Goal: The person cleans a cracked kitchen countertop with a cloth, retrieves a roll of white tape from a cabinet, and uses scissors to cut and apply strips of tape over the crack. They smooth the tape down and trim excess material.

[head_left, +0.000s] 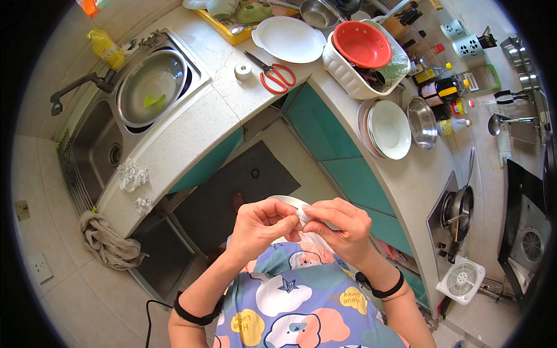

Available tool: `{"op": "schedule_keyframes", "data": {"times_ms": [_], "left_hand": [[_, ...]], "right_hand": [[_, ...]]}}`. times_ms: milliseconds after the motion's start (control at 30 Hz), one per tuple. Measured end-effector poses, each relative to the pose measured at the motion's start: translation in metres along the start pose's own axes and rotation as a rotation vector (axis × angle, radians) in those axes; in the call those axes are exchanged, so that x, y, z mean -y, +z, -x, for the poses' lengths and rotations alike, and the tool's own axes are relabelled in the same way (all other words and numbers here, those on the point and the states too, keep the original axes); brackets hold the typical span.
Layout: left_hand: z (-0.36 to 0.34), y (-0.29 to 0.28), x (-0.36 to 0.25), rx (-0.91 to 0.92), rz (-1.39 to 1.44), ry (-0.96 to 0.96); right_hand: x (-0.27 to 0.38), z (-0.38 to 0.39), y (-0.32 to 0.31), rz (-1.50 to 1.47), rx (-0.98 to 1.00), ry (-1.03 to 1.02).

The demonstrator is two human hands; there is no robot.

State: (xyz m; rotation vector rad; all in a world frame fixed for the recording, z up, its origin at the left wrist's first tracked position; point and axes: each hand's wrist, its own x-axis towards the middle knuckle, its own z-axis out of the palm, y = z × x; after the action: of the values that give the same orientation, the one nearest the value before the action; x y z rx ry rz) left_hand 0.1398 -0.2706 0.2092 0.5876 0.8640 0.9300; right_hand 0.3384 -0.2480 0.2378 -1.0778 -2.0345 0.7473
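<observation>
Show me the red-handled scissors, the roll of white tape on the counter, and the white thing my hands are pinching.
scissors (277, 77), head view, on the red handles.
tape roll (242, 72), head view, its top face.
white thing (303, 214), head view, between both hands' fingertips.

Pinched between both hands (301, 223) is a small white piece (302, 214) with a smooth, slightly glossy look. Beyond the hands, the surface (191, 130) is pale speckled stone, matt. Farther left, the sink (101, 133) and the bowl (152, 87) in it are brushed shiny metal. The scissors (272, 72) have orange plastic handles. Left of the hands hangs a rumpled beige cloth (107, 243).
</observation>
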Motion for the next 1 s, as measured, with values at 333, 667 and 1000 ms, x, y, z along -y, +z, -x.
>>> {"op": "schedule_keyframes", "data": {"times_ms": [333,667,1000], "left_hand": [[0.004,0.011,-0.002,-0.073,-0.124,0.138],[0.006,0.016,0.000,-0.120,-0.790,0.542],[0.007,0.024,0.000,-0.083,-1.064,0.711]], "right_hand": [[0.004,-0.007,0.006,-0.111,-0.045,0.059],[0.011,-0.002,-0.002,-0.139,0.015,0.131],[0.013,0.009,0.003,0.031,-0.046,0.012]]}}
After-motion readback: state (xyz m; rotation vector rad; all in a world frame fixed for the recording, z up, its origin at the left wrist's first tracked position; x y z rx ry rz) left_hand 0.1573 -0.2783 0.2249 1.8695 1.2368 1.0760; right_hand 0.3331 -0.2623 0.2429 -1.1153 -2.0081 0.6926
